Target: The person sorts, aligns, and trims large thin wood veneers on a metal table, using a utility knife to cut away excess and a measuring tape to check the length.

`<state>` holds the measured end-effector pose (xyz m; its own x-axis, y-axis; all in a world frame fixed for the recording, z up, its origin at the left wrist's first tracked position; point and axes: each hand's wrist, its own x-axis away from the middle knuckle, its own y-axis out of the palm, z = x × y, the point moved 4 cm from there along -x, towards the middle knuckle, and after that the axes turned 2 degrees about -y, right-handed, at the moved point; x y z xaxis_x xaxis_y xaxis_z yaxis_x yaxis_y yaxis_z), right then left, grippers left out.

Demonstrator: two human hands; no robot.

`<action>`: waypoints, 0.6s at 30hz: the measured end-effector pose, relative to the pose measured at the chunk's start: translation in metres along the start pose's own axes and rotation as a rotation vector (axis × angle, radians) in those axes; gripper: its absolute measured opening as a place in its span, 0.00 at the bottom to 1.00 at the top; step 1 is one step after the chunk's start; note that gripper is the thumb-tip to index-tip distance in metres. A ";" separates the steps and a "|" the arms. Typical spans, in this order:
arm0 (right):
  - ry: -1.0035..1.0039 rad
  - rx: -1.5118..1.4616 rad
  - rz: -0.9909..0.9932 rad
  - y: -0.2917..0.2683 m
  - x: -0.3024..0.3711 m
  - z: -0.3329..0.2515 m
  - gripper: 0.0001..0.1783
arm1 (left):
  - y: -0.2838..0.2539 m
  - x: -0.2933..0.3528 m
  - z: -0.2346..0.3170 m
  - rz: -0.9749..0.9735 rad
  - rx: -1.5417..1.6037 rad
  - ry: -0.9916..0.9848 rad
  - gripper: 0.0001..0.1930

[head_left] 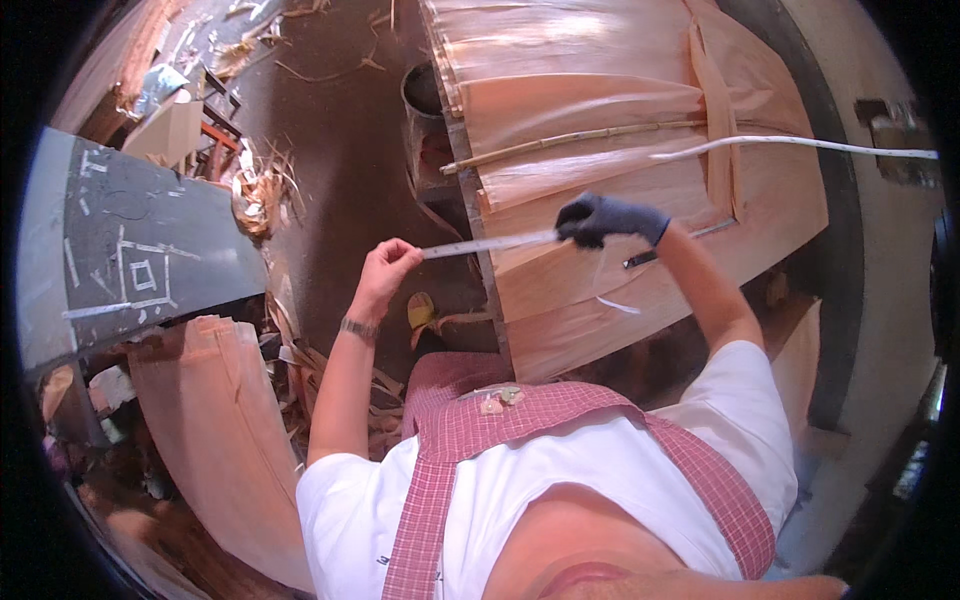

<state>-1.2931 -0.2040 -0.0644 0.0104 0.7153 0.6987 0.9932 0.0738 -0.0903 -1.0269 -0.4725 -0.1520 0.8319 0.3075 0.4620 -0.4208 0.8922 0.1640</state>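
Note:
A strip of white tape (487,245) is stretched level between my two hands, over the left edge of the worktable. My bare left hand (388,268), with a watch at the wrist, pinches its left end between thumb and fingers. My right hand (605,220), in a dark grey glove, is closed on the other end above the thin wood veneer sheets (560,285). A small black-handled tool (640,259) lies on the veneer below the glove. Close to it is a short loose white strip (618,305).
A thin stick (575,143) and a white cord (800,144) cross the veneer stack. To the left stands a grey board (160,230) with white tape pieces stuck on it. More veneer sheets (215,430) lean below it. Veneer scraps (262,190) litter the floor.

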 end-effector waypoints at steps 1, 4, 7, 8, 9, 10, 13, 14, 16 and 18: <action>0.050 0.043 0.071 -0.029 -0.001 -0.007 0.10 | -0.015 -0.019 -0.017 0.043 -0.014 0.008 0.04; 0.126 0.253 0.407 -0.100 0.012 -0.073 0.10 | -0.041 -0.090 -0.025 0.144 0.096 0.096 0.05; -0.410 0.655 0.957 -0.164 0.031 -0.119 0.13 | -0.037 -0.166 0.022 0.153 0.231 0.158 0.05; -0.367 0.806 1.126 -0.176 0.033 -0.133 0.13 | -0.039 -0.193 0.033 0.198 0.302 0.179 0.06; -0.321 0.965 1.294 -0.185 0.032 -0.145 0.14 | -0.040 -0.221 0.039 0.244 0.382 0.143 0.07; -0.251 1.143 1.432 -0.184 0.019 -0.155 0.15 | -0.041 -0.247 0.044 0.319 0.413 0.100 0.09; -0.083 1.721 1.447 -0.119 -0.089 -0.185 0.19 | -0.069 -0.322 0.033 0.568 0.358 0.130 0.13; -0.055 1.724 1.269 -0.086 -0.134 -0.179 0.20 | -0.072 -0.340 0.028 0.656 0.200 0.084 0.15; -0.035 1.250 0.932 -0.029 -0.205 -0.162 0.26 | -0.068 -0.362 0.023 0.724 -0.219 -0.049 0.15; -0.052 0.679 0.842 -0.001 -0.265 -0.133 0.36 | -0.059 -0.373 0.034 0.700 -0.406 -0.074 0.14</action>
<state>-1.2812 -0.4860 -0.1553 0.6381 0.7438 0.1990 0.3975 -0.0969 -0.9125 -1.3248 -0.6511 -0.3039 0.3920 0.8289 0.3990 -0.6593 0.5556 -0.5066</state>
